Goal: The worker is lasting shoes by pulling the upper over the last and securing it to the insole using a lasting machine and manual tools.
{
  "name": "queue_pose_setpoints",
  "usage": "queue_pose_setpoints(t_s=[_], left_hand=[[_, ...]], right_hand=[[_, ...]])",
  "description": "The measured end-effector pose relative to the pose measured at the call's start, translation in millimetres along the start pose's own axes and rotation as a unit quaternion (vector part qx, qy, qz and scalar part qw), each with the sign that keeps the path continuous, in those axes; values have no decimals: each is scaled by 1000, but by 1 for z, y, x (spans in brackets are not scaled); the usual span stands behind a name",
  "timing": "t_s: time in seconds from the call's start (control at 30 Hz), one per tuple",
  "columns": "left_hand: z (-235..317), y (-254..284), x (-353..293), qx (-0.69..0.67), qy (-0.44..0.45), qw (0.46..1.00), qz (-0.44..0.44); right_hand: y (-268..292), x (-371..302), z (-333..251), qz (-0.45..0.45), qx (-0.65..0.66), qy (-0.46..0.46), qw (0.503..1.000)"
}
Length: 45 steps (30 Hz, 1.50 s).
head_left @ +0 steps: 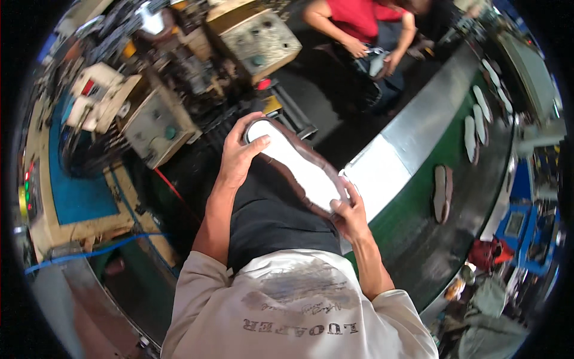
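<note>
In front of my lap I hold an unfinished shoe (297,168), its white underside facing up and brown leather edges folded in around it. My left hand (238,154) grips the far-left end, with the thumb lying on the white underside. At the near-right end, my right hand (351,214) grips the other tip, thumb pressed near the rim. The shoe lies slantwise between both hands. Its top side is turned away and hidden.
To the right runs a green conveyor belt (397,239) with a metal edge (412,134); a brown shoe piece (442,194) and several others lie on it. Machinery with a control box (260,45) stands at far left. A person in red (365,27) sits ahead, handling a shoe.
</note>
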<state>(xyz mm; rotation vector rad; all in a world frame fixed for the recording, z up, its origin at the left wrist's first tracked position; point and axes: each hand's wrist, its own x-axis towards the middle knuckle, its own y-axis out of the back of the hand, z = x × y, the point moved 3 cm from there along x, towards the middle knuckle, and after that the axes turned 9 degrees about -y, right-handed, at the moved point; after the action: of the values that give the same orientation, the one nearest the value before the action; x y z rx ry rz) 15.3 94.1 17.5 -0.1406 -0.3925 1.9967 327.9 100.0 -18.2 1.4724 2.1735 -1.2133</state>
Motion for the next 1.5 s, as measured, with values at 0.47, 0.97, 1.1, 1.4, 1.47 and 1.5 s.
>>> queue_pose_setpoints(t_s=[0.47, 0.97, 1.1, 1.4, 1.47, 1.5], left_hand=[[5, 35, -20, 273, -120, 954, 19], [-80, 0, -55, -277, 75, 958, 8], [-91, -6, -59, -80, 69, 993, 49], [-91, -15, -52, 134, 41, 984, 110], [-91, -12, -47, 91, 26, 988, 124], [-93, -10, -47, 71, 48, 984, 154]], right_hand=[[-170, 88, -19, -111, -537, 256, 796], [-94, 114, -3, -169, -151, -49, 973], [-93, 108, -4, -93, -410, 111, 901], [-112, 78, -13, -31, -552, 214, 805], [-110, 46, -6, -26, -634, 194, 748], [-106, 22, -2, -20, -661, 211, 720]])
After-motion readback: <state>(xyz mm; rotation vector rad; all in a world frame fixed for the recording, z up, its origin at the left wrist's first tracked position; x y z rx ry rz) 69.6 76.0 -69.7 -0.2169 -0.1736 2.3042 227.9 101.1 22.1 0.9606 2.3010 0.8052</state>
